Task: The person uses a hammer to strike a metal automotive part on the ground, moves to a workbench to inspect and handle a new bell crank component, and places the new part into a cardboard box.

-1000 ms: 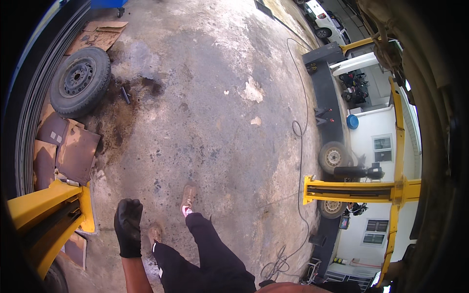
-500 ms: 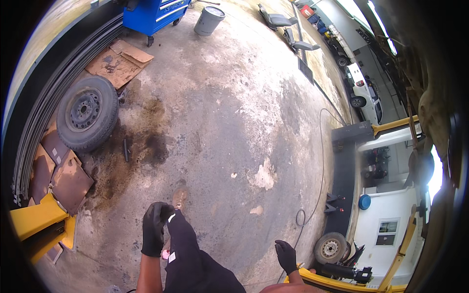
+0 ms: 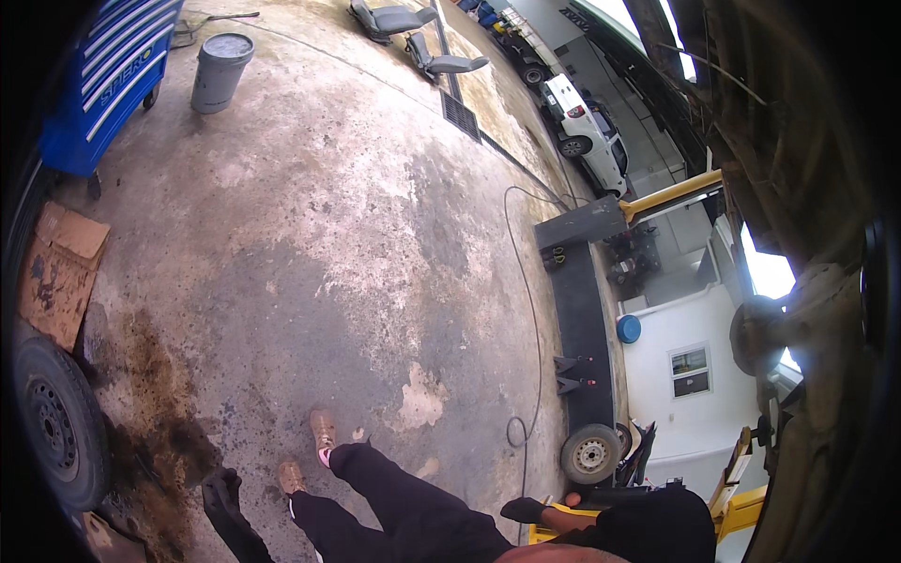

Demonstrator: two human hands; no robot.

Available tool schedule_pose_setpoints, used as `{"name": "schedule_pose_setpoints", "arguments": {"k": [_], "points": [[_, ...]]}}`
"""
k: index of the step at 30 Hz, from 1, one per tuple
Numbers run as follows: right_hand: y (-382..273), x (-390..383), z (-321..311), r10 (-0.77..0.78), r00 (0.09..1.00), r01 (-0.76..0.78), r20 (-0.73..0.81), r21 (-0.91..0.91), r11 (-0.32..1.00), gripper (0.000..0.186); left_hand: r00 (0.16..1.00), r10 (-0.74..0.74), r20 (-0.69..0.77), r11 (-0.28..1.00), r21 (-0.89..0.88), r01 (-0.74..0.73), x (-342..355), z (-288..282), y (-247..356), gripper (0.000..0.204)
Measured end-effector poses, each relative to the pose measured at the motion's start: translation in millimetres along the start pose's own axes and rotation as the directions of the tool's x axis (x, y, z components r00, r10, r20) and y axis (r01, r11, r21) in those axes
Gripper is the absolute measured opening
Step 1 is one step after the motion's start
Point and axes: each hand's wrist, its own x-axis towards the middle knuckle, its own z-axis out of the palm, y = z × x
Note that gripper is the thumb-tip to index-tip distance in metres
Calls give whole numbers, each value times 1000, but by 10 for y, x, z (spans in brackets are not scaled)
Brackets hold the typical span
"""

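Observation:
My left hand [image 3: 223,505] is a dark gloved shape at the lower left, beside my shoes and above the stained concrete. Its fingers are blurred together, so whether it holds anything cannot be made out. At the lower right, my right hand [image 3: 522,509] wears a black glove and has bare skin at the wrist. Its fingers stretch out to the left, with nothing visible in them. It appears nearest a yellow metal arm [image 3: 544,534]. Between the hands are my dark trousers [image 3: 399,493] and brown shoes [image 3: 322,429].
A wheel with a tyre [image 3: 61,422] lies far left, below flattened cardboard [image 3: 64,272]. A blue tool cabinet [image 3: 113,84] and grey bucket [image 3: 222,75] stand farther back. A hose [image 3: 532,310] crosses the floor. Another wheel [image 3: 590,453] is right; vehicle underbody parts [image 3: 826,319] hang overhead.
The view has swung, so the cabinet, bucket and left wheel sit farther left. My left hand appears lower and farther left. Both shoes now show, and the right hand's fingers point more sideways.

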Motion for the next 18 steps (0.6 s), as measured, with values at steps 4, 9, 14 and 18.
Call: {"name": "schedule_pose_setpoints", "arguments": {"k": [4,9,14,18], "points": [[120,118,-1130,100,995,-100,7,-31,994,46,993,-110,52,993,-33,111,1058,768,13,28],[-138,735,-2801,255,959,-226,-122,215,950,46,968,83,237,991,86,-106,2182,2595,1084,24],[-491,1773,-5609,319,717,-38,-619,422,906,38,943,134,303,985,66,-161,3295,4599,2151,31],[-937,1953,-7881,268,603,62,-751,380,923,33,901,154,405,945,207,-254,4152,5764,2718,30]]}}
